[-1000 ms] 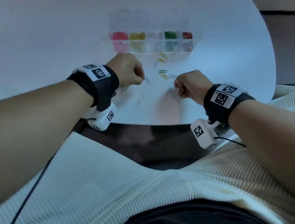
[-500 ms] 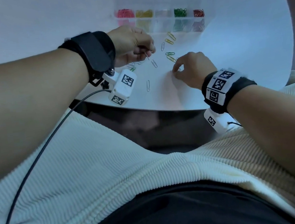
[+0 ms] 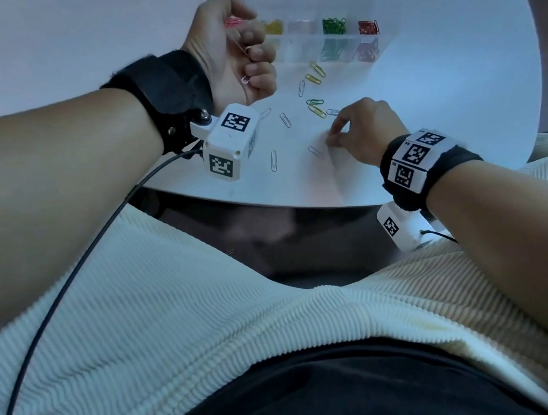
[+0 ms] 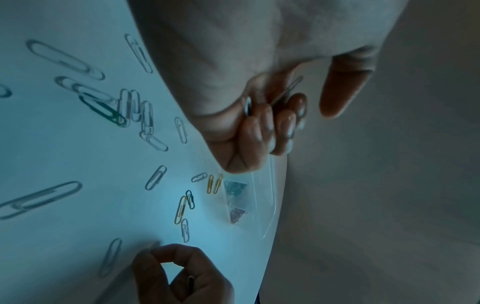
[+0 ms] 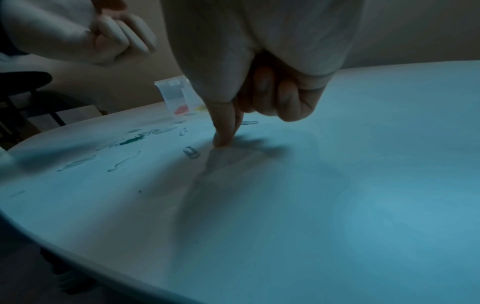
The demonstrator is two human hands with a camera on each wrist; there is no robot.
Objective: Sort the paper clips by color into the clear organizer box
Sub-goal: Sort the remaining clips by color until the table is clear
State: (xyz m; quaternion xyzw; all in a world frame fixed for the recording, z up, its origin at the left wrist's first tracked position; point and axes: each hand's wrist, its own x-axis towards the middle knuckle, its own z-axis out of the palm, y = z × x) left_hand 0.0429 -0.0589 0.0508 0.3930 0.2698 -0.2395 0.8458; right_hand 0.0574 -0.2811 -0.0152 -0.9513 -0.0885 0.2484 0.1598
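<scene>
The clear organizer box (image 3: 308, 48) stands at the far side of the white table (image 3: 459, 98), with pink, yellow, green and red clips in separate compartments. My left hand (image 3: 252, 54) is raised palm-up over the box's left end, fingers curled round a few silver paper clips (image 4: 288, 90). My right hand (image 3: 334, 134) rests low on the table, index tip and thumb touching the surface beside a silver clip (image 3: 315, 150). Its other fingers (image 5: 285, 98) are curled, and a small dark clip (image 4: 191, 280) shows in that palm. Loose yellow (image 3: 317, 69), green (image 3: 315, 101) and silver (image 3: 285, 120) clips lie between the hands.
The table's curved front edge (image 3: 265, 201) runs just below my right wrist, above my lap. More silver clips (image 4: 64, 59) lie scattered to the left. A black cable (image 3: 68, 284) hangs from the left wrist camera. A dark chair (image 5: 26, 86) stands beyond the table.
My left hand has lifted off the table with its clips, turned palm-up and moved toward the box's left end. My right hand has stayed in place, index finger now down on the table.
</scene>
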